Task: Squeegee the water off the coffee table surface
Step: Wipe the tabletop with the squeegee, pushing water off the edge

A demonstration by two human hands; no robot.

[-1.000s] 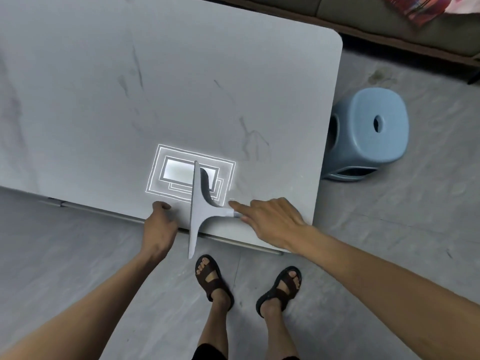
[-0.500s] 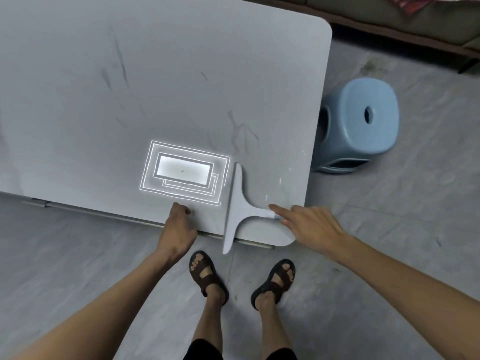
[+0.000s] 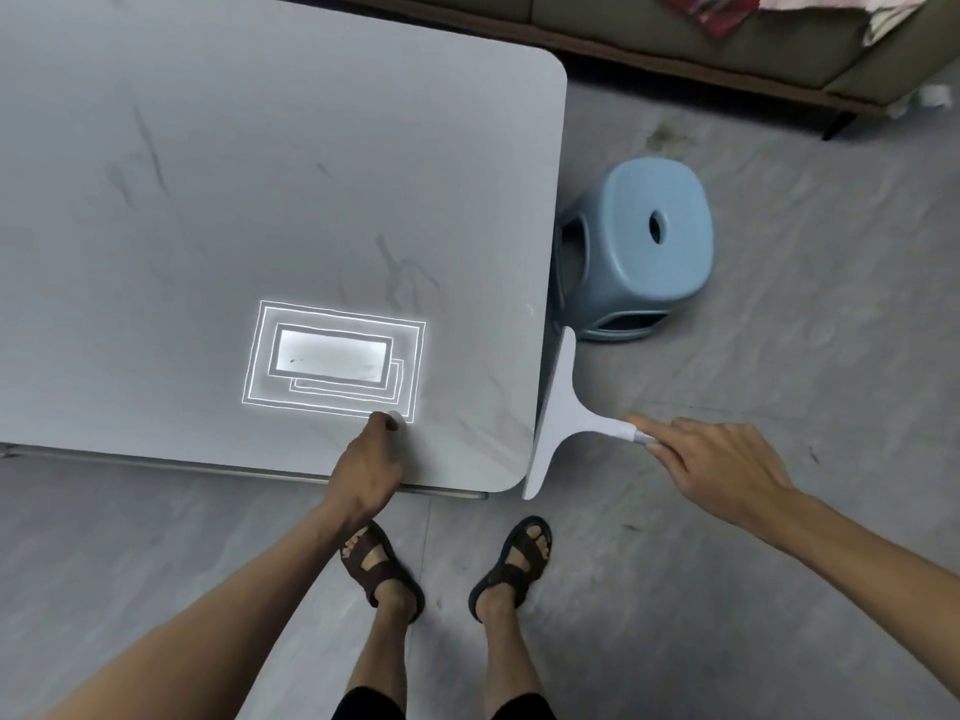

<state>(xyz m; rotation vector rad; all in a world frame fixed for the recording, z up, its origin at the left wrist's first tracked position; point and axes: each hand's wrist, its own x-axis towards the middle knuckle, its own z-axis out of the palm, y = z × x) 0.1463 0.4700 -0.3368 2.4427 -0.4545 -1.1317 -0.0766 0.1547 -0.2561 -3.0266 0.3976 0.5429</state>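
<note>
The grey coffee table (image 3: 218, 163) fills the upper left, with dark streaks and a bright light reflection on its top. A white T-shaped squeegee (image 3: 558, 407) hangs just past the table's right edge, its blade running along that edge. My right hand (image 3: 722, 459) grips the squeegee's handle out over the floor. My left hand (image 3: 371, 462) rests on the table's near edge with its fingers curled and nothing visible in it.
A light blue plastic stool (image 3: 644, 246) stands on the floor right beside the table's right edge, just beyond the squeegee. A sofa (image 3: 727, 39) runs along the top of the view. My sandalled feet (image 3: 447, 563) stand close to the table's near corner.
My right hand has drawn the squeegee rightward across the table's near strip and off its right edge. My left hand has slid to the right along the near edge.
</note>
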